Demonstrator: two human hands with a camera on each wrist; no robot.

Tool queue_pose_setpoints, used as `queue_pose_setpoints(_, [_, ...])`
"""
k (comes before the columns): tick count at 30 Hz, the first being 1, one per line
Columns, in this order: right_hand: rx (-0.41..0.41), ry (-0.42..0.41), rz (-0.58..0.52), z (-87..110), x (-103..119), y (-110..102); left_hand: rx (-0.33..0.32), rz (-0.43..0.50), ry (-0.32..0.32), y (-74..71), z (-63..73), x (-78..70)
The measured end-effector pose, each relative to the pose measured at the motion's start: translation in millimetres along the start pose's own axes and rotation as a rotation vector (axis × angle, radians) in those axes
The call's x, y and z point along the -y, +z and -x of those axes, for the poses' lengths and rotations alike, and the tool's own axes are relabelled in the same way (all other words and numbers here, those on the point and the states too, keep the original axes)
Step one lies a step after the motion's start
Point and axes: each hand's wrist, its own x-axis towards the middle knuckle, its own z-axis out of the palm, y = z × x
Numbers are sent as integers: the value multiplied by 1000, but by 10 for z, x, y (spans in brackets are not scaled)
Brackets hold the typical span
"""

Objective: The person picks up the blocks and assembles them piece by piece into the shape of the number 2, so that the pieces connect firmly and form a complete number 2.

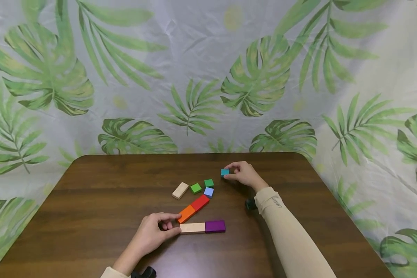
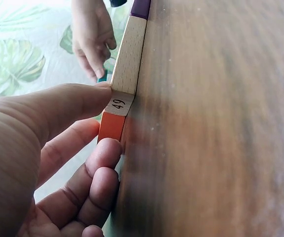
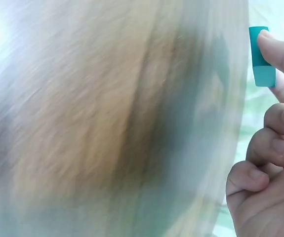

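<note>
Toward the brown wood-grain table (image 1: pixel 90 193)'s far edge, I list: small teal wooden block (image 1: pixel 224 172), pinched by right hand (image 1: pixel 244 174), rightward of and beyond dark-green wooden block (image 1: pixel 209 183); left hand (image 1: pixel 153 233), clasping nothing, touches orange wooden block (image 1: pixel 186 214).

One number, one unclear mark
Near the centre of the left wrist view, a sideways "49" stands on the plain wooden block's (image 2: pixel 127 59) end; right of the head view's centre, the sleeve (image 1: pixel 293 235) bears small, uncertain dark lettering.
</note>
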Motion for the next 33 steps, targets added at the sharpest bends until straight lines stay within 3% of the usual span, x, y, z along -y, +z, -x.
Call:
queue_pose_setpoints(16, [-4,-20,24,-249,261,221,-6,15,23,3,6,10])
queue_pose_setpoints(33, [15,2,74,-296,211,370,-14,22,37,0,-1,14])
